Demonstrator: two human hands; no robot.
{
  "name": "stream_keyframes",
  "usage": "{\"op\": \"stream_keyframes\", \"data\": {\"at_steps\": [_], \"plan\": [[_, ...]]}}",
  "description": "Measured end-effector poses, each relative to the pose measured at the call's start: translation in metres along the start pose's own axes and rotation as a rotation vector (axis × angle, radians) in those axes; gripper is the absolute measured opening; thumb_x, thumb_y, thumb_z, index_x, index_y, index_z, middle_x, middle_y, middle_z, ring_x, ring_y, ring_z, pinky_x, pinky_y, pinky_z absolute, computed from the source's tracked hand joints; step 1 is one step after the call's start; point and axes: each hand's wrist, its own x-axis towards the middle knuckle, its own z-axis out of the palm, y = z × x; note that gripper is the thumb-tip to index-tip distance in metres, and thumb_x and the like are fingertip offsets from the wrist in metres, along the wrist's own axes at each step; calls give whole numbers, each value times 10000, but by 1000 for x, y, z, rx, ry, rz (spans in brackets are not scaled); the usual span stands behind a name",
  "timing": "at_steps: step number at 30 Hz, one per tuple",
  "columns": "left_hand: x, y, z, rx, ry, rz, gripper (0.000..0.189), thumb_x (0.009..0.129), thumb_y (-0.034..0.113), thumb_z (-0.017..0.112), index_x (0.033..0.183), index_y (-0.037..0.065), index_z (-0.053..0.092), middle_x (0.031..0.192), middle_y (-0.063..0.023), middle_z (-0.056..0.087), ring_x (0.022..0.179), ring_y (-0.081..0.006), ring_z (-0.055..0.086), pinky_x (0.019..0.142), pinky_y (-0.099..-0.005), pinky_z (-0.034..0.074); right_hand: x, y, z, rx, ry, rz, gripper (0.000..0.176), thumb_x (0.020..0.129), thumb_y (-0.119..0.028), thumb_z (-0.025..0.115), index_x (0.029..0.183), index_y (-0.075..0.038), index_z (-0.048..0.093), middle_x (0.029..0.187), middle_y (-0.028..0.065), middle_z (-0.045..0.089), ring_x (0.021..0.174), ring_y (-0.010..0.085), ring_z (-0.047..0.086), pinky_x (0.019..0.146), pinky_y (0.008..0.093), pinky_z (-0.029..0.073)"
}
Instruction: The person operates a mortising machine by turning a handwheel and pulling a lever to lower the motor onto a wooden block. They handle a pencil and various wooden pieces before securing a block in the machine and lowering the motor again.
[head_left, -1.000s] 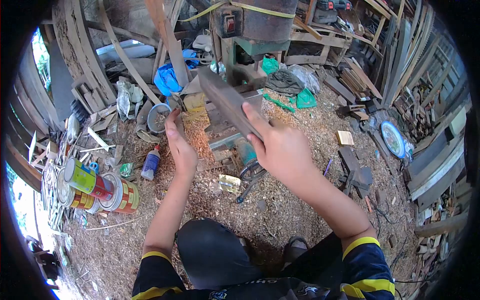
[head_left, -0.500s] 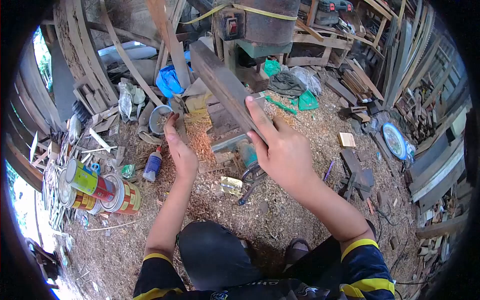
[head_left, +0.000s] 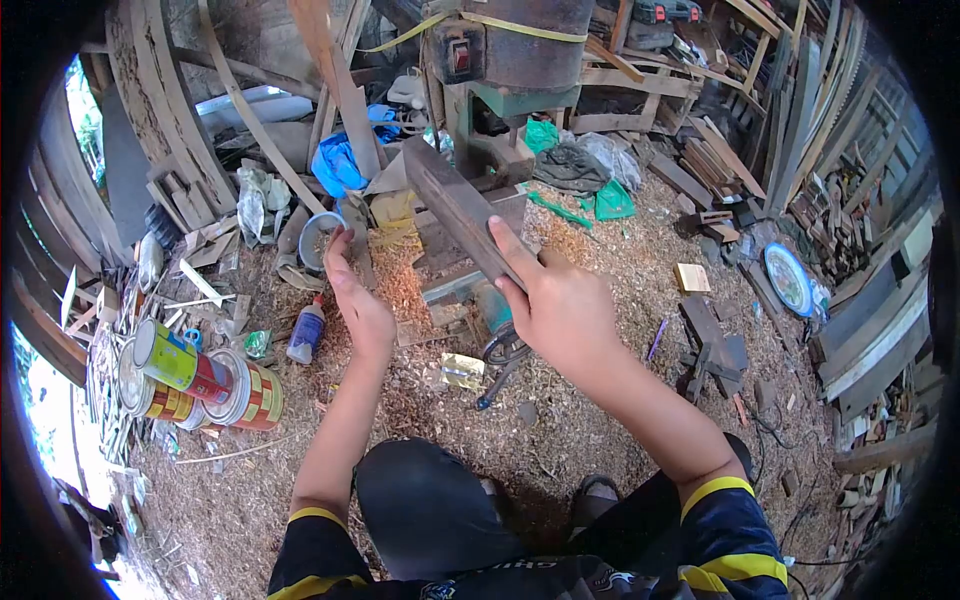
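Observation:
My right hand [head_left: 570, 310] grips the near end of a dark wooden board [head_left: 455, 205], its index finger laid along the upper face. The board slants away up and to the left, held above the floor. To the left of it, my left hand [head_left: 358, 300] is raised with nothing in it, fingers stretched out and apart from the board. Below the board, partly covered by it and by my right hand, is a vise-like metal tool [head_left: 500, 345] with a dark handle on the floor.
Paint cans [head_left: 180, 360] and a blue-labelled bottle [head_left: 306, 330] stand at the left. A green machine [head_left: 500, 100] with a red switch is ahead. Wood offcuts [head_left: 712, 345] and a round plate-like disc [head_left: 789, 281] lie at the right. Shavings cover the floor.
The board's far end has dropped a little and shifted slightly right, still in my right hand. My left hand has hardly moved.

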Motion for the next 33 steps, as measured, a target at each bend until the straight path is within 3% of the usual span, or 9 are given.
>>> {"op": "stream_keyframes", "data": {"at_steps": [13, 15, 16, 18, 21, 28, 33], "plan": [[-3, -8, -1, -2, 13, 8, 784, 1187, 541, 130, 1515, -60, 512, 1585, -256, 490, 1543, -394, 414, 1305, -490, 254, 5, 1, -7, 172, 269, -50, 698, 1016, -254, 736, 1670, -244, 494, 790, 127, 643, 617, 337, 691, 573, 464, 576], [-2, -6, -2, -13, -7, 9, 675, 1200, 469, 251, 1511, -64, 525, 1576, -248, 517, 1523, -385, 452, 1290, -480, 296, -2, 7, -7, 137, 181, -34, 706, 1012, -262, 741, 1672, -245, 492, 793, 128, 645, 619, 338, 687, 581, 466, 576], [0, -3, -2, -14, -9, 9, 675, 1200, 469, 251, 1511, -64, 525, 1576, -248, 517, 1523, -385, 452, 1290, -480, 296, -7, 10, -10, 136, 181, -32, 706, 1012, -262, 741, 1672, -245, 492, 793, 128, 645, 619, 338, 687, 581, 466, 576], [3, 2, -2, 39, -191, -63, 535, 1186, 349, 416, 1502, -61, 550, 1549, -248, 563, 1490, -386, 503, 1269, -467, 344, -22, 18, -22, 110, 118, -50, 713, 994, -239, 762, 1661, -233, 511, 810, 134, 667, 636, 335, 698, 592, 467, 576], [2, -12, 5, 125, -301, 30, 524, 1171, 307, 497, 1547, -57, 537, 1558, -238, 577, 1494, -355, 516, 1277, -449, 341, -55, 33, -40, 215, 132, -26, 716, 966, -192, 790, 1639, -197, 545, 876, 158, 725, 674, 342, 722, 622, 459, 586], [5, -3, 25, 64, -422, -28, 533, 1145, 274, 571, 1549, -70, 525, 1573, -269, 565, 1512, -381, 508, 1270, -456, 358, -102, 69, -54, 254, 199, 182, 672, 965, -115, 774, 1605, -90, 574, 906, 226, 753, 709, 356, 726, 670, 413, 573], [8, 12, 36, 168, -283, 80, 570, 1109, 254, 625, 1577, -47, 502, 1598, -288, 541, 1521, -416, 500, 1264, -470, 373, -90, 78, -44, 280, 111, 414, 635, 990, -163, 748, 1600, -105, 580, 957, 245, 767, 697, 361, 723, 680, 423, 569]]}}
